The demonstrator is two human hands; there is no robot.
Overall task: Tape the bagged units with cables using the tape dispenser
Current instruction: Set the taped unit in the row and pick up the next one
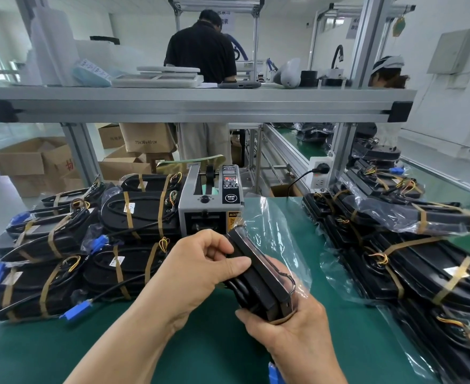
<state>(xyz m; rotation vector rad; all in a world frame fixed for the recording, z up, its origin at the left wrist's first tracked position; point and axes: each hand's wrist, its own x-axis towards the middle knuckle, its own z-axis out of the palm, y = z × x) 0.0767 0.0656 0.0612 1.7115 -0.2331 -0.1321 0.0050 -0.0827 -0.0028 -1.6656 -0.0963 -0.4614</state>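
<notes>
Green matting covers the bench [159, 350], with a grey dispenser [210, 210] standing mid-table just beyond the hands. Both hands hold one black unit [258, 275] tilted on edge above the mat, close in front of the dispenser's mouth. The left hand [198, 270] grasps its upper part, fingers curled over the top edge and thumb laid flat along the side. The right hand [286, 325] clasps the lower end from beneath, thumb wrapped across a bit of brown tape there. A thin black cable [293, 281] loops along the unit's side, and its clear bag [279, 225] billows loose up to the right. A blue plug [275, 374] peeks out under the right wrist. Left of the dispenser lies a stack [95, 245] of units banded with brown tape; another heap [411, 261], in bags, crowds the right side. Overhead runs an aluminium shelf [195, 106], and behind it a person [200, 48] in a black shirt stands with back turned, cardboard boxes [31, 162] on the floor.
</notes>
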